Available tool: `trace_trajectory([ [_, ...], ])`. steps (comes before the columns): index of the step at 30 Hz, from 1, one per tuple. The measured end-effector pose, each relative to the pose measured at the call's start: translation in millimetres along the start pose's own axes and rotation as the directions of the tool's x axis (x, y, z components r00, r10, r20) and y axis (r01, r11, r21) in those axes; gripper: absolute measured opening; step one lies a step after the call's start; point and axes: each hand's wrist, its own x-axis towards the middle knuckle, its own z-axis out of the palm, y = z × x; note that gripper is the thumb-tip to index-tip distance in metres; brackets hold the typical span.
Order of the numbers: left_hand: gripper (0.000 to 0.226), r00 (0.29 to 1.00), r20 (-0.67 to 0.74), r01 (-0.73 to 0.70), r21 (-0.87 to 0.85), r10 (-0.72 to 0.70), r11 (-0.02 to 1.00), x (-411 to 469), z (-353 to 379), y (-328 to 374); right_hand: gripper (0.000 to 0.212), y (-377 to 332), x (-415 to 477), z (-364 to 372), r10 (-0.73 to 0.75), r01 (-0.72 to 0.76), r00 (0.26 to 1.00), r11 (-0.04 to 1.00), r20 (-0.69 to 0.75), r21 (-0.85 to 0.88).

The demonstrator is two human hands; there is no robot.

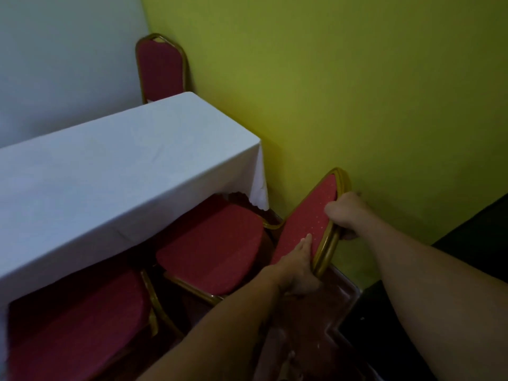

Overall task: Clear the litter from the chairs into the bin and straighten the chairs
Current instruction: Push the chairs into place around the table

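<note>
A red padded chair with a gold frame stands at the table's near right corner, its backrest (308,215) tilted toward the green wall. My right hand (347,214) grips the upper right edge of that backrest. My left hand (295,266) holds the lower part of the same backrest, fingers lying on the red fabric. The chair's seat (211,243) is bare and partly tucked under the tablecloth. A second red chair seat (77,323) sits to the left, also bare. No litter and no bin are in view.
A table with a white cloth (110,166) fills the left half. A third red chair (160,68) stands behind it in the corner. The green wall (357,92) is close on the right, and a dark object (472,265) sits at the lower right.
</note>
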Motion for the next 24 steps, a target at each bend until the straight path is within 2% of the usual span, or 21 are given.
trace_trajectory([
  [2,0.118,1.0,0.004,0.014,0.02,-0.014,1.0,-15,-8,-13,0.083,-6,-8,10,-0.104,0.094,0.993,0.981,-0.055,-0.168],
  [3,0.117,1.0,0.009,0.022,0.029,-0.022,0.999,-21,-10,-18,0.087,-5,-11,12,-0.185,0.154,0.979,0.943,-0.081,-0.294],
  [5,0.113,0.999,-0.005,0.041,0.037,-0.041,0.998,-36,-16,-30,0.077,-4,-19,16,-0.384,0.303,0.92,0.825,-0.08,-0.477],
  [7,0.109,0.998,-0.008,0.062,0.014,-0.062,0.998,-51,-22,-44,0.06,-3,-23,20,-0.523,0.459,0.852,0.75,-0.002,-0.477],
  [8,0.107,0.998,-0.012,0.068,0.006,-0.068,0.998,-59,-24,-51,0.057,-3,-22,22,-0.554,0.512,0.831,0.731,0.045,-0.451],
  [10,0.104,0.996,-0.017,0.091,0.005,-0.091,0.996,-76,-31,-64,0.068,-8,-25,27,-0.614,0.61,0.77,0.628,0.173,-0.483],
  [13,0.103,0.988,-0.021,0.151,-0.007,-0.151,0.989,-97,-42,-82,0.088,-31,-48,28,-0.599,0.703,0.67,0.323,0.438,-0.634],
  [14,0.102,0.985,-0.018,0.171,-0.01,-0.171,0.985,-103,-46,-86,0.086,-38,-57,27,-0.598,0.73,0.648,0.31,0.472,-0.609],
  [17,0.097,0.976,-0.043,0.212,-0.011,-0.212,0.977,-124,-56,-101,0.042,-55,-69,32,-0.633,0.79,0.609,0.428,0.478,-0.439],
  [19,0.097,0.971,-0.063,0.232,-0.021,-0.233,0.973,-134,-59,-106,0.042,-56,-71,35,-0.607,0.765,0.631,0.59,0.483,-0.258],
  [20,0.098,0.968,-0.072,0.239,-0.028,-0.24,0.971,-139,-60,-108,0.046,-58,-72,36,-0.607,0.773,0.619,0.581,0.498,-0.254],
  [22,0.1,0.966,-0.07,0.249,-0.023,-0.25,0.968,-143,-60,-109,0.053,-56,-69,43,-0.59,0.813,0.582,0.447,0.56,-0.374],
  [24,0.101,0.959,-0.077,0.272,-0.034,-0.274,0.962,-148,-61,-109,0.052,-58,-70,47,-0.597,0.805,0.58,0.317,0.554,-0.501],
])
